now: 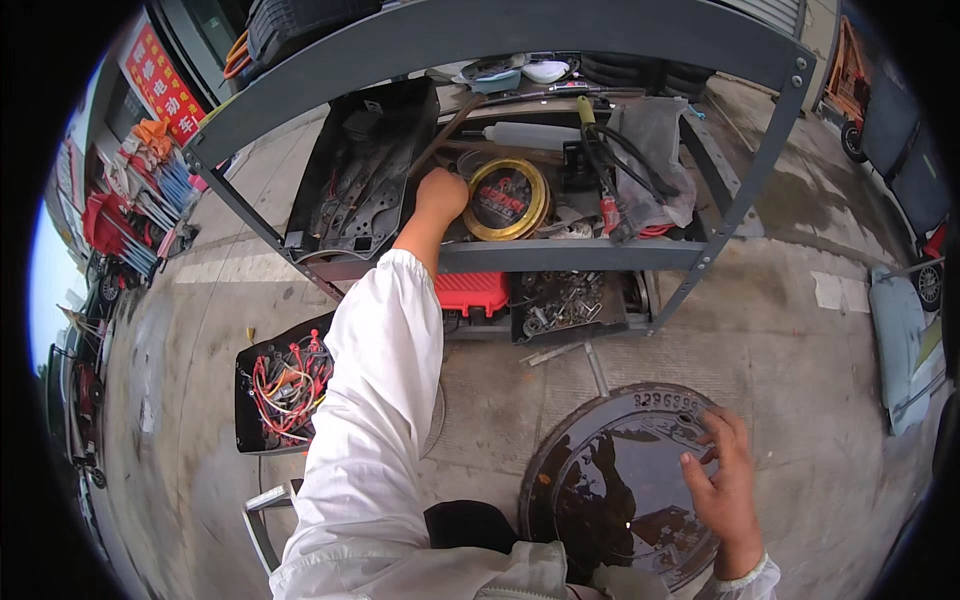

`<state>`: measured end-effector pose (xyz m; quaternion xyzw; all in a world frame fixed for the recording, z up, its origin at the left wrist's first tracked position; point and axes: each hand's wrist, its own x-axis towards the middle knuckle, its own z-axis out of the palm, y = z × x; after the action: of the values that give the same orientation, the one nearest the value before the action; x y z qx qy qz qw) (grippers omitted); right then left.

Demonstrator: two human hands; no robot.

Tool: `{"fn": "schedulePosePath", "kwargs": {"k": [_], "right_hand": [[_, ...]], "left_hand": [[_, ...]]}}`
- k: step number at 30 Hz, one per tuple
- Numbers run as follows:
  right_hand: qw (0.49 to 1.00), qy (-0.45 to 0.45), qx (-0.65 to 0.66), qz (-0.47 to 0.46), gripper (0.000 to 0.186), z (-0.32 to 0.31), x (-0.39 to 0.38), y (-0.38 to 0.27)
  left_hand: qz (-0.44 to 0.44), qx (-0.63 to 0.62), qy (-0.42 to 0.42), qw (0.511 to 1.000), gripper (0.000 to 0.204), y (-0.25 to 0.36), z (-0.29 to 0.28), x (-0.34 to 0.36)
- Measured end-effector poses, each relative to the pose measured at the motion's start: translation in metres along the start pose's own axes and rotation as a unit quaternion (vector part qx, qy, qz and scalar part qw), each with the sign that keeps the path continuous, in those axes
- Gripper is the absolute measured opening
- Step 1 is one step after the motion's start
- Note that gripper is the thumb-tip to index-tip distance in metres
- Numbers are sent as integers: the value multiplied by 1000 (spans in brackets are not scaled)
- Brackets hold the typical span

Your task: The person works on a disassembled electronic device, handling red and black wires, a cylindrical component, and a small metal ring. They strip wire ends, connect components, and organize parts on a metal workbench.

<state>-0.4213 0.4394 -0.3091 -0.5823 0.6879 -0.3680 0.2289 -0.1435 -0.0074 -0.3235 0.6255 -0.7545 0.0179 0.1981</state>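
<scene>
The left hand (438, 196), at the end of a white sleeve, is closed into a loose fist over the upper shelf of a dark grey metal rack (570, 257); whether it grips anything cannot be told. Just right of it sits a round tin with a gold rim and dark lid (507, 199), and to its left lies a long black tray of metal parts (408, 100). Farther right are a clear plastic bag (655, 150) and black cables (630, 150). On the lower level, a red plastic case (472, 292) shows. The right hand (725, 490), bare and empty-looking, is half open with fingers bent, near the right side of a wet, round black pan (542, 480).
</scene>
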Motion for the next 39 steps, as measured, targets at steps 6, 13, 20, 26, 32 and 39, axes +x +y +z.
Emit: {"fn": "schedulePosePath", "kwargs": {"k": [6,13,20,26,32,39], "right_hand": [[999,-52,-12,5,47,-1,10,3],[994,-68,1,88,42,-4,-5,28],[991,-79,2,105,39,6,-17,55],[987,-93,15,127,38,8,-21,56],[986,-102,8,130,37,11,-29,55],[989,-98,-6,108,37,14,-35,51]], "left_hand": [[33,150,-169,974,35,-20,41,83],[93,175,-151,968,37,-54,84,105],[88,177,-144,969,37,-61,61,94],[88,163,-153,971,36,-62,54,90],[92,146,-163,971,36,-64,43,87],[96,115,-183,972,36,-71,39,95]]}}
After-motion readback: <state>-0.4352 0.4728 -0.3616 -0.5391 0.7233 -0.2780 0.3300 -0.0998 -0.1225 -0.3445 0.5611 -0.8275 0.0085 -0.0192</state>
